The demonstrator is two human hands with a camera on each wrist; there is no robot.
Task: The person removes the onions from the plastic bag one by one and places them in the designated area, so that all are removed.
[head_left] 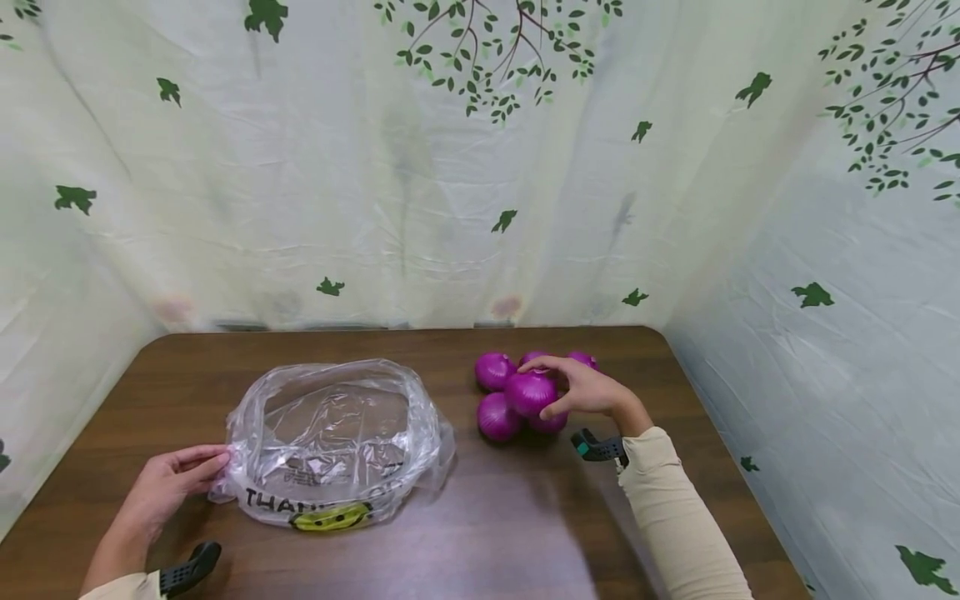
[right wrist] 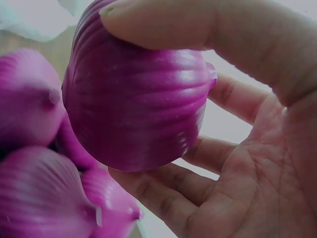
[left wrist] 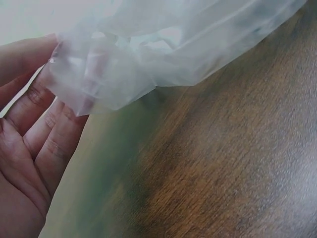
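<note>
My right hand [head_left: 588, 390] grips a purple onion [head_left: 531, 393] between thumb and curled fingers, above a cluster of several like onions. In the right wrist view this held onion [right wrist: 138, 104] shows its ribbed skin and short stem, with other onions [right wrist: 39, 188] below and left of it. At the left, my left hand [head_left: 168, 483] pinches the left edge of a clear plastic bag [head_left: 431, 417]. The bag's mouth is spread wide, and a yellow print and black letters show on its front. In the left wrist view the crumpled bag edge [left wrist: 104, 69] lies between thumb and fingers.
Bag and onions are on a brown wooden table [head_left: 480, 550] with rounded far corners. A pale curtain [head_left: 465, 167] with leaf prints hangs behind the table and along its sides. Each wrist wears a black band.
</note>
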